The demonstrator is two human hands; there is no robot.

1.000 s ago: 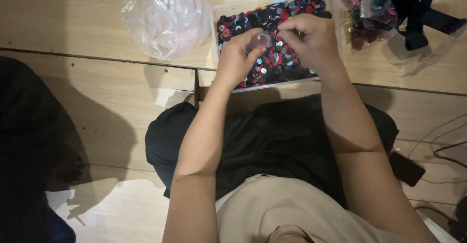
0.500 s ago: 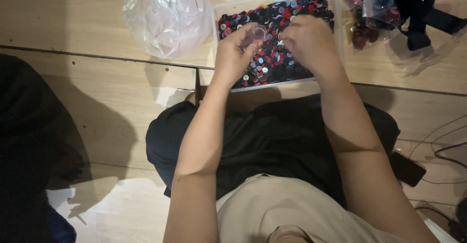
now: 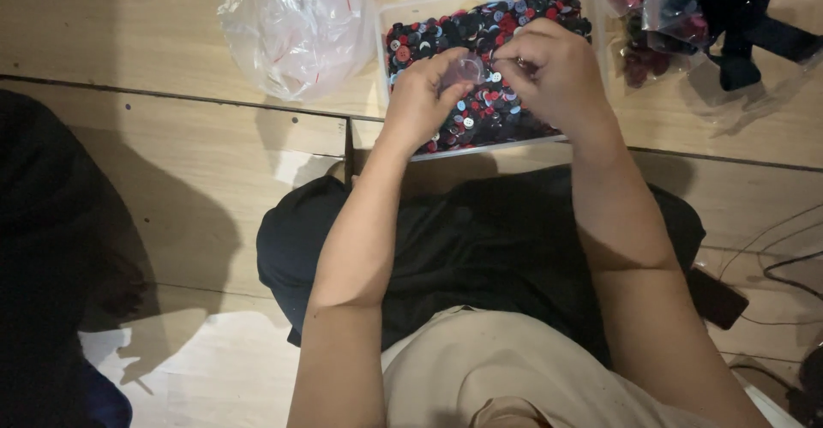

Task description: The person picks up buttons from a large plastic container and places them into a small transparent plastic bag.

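Head view looks straight down on two bare forearms reaching forward over a lap in dark cloth. Between the hands sits a small clear plastic bag [image 3: 469, 70], pinched at its near side by the thumb and fingers of the left hand [image 3: 420, 102]; that grip is pressed together on the bag. The right hand [image 3: 553, 72] meets the bag from the other side, its fingertips [image 3: 506, 58] bunched at the bag's edge, pinching something too small to make out. So the bag hangs right in the gap between the two grips, touching both, held just above the buttons.

Under the hands lies a shallow clear tray [image 3: 480, 149] on the wooden floor [image 3: 171, 179], filled with loose buttons [image 3: 489, 21] in black, red, white and blue. Left of the tray, close beside it, rests a crumpled clear plastic bag [image 3: 296, 25] with thin red marks. To the right of the tray lie a few small packets [image 3: 664, 12] holding dark and reddish pieces, and past them a black cloth piece [image 3: 741, 25]. Cables [image 3: 771, 265] trail across the floor at the right edge.
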